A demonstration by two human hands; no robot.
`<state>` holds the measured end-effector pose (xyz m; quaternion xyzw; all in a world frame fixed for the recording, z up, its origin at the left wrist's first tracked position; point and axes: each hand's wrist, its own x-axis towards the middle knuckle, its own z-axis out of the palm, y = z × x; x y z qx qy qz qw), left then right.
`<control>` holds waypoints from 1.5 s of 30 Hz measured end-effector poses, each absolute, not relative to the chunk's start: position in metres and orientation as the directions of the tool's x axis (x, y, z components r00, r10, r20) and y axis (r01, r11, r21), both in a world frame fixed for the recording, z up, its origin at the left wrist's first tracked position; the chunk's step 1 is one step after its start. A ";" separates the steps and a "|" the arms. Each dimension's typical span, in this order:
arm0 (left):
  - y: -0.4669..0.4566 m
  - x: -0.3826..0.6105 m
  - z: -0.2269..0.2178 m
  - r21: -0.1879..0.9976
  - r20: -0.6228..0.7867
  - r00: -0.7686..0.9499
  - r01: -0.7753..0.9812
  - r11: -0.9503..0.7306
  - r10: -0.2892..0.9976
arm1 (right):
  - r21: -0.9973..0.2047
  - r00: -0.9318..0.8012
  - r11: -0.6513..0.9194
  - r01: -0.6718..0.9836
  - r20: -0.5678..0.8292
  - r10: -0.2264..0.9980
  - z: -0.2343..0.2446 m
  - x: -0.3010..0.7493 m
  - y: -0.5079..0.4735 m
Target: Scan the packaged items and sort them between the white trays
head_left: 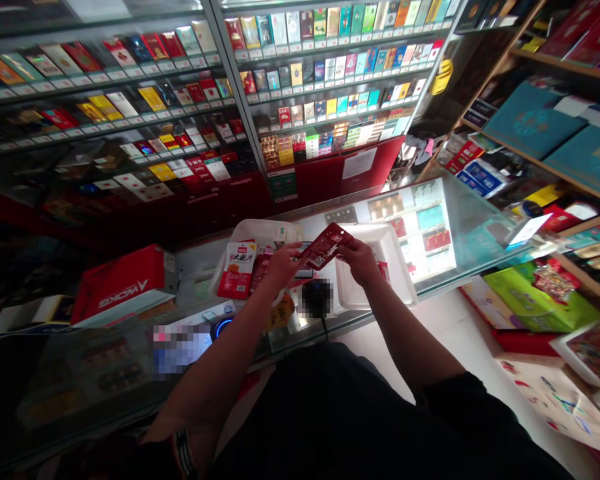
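Observation:
A dark red snack packet [326, 245] is held up above the glass counter, tilted with its printed side showing. My right hand [359, 261] pinches its right end. At the packet's left end, my left hand [283, 264] has its fingers closed on the edge. Beneath my left hand stands a white plastic tub [263, 229] with a red and white snack packet [238, 268] and darker red packets inside. Below my right hand is a second white tub [404, 283], with a small red packet [383, 270] partly hidden by the hand.
A red box [127, 283] sits on the counter at left. The glass counter [473, 220] runs right, with goods lit beneath it. Shelves of cigarette packs [330, 70] fill the wall ahead. Boxes on wooden shelves [535, 120] stand at right. Two blurred patches hide items near me.

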<state>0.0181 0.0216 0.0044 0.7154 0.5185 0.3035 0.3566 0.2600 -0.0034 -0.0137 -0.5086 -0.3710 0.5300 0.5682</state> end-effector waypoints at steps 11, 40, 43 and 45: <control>0.030 0.022 0.002 0.690 0.108 0.347 0.648 -0.321 0.932 | -0.957 0.060 0.023 0.289 0.042 0.997 -0.049 0.297 -0.011; 0.016 -0.008 0.006 0.636 0.255 0.244 0.687 -0.353 0.936 | -0.942 0.103 0.011 0.336 0.049 0.994 -0.048 0.269 -0.002; 0.017 -0.029 0.018 0.615 0.294 0.209 0.706 -0.352 0.933 | -0.921 0.089 0.067 0.385 0.109 0.990 -0.037 0.250 0.005; 0.017 -0.045 0.023 0.602 0.306 0.173 0.726 -0.331 0.936 | -0.890 0.034 0.146 0.431 0.178 0.983 -0.028 0.235 0.009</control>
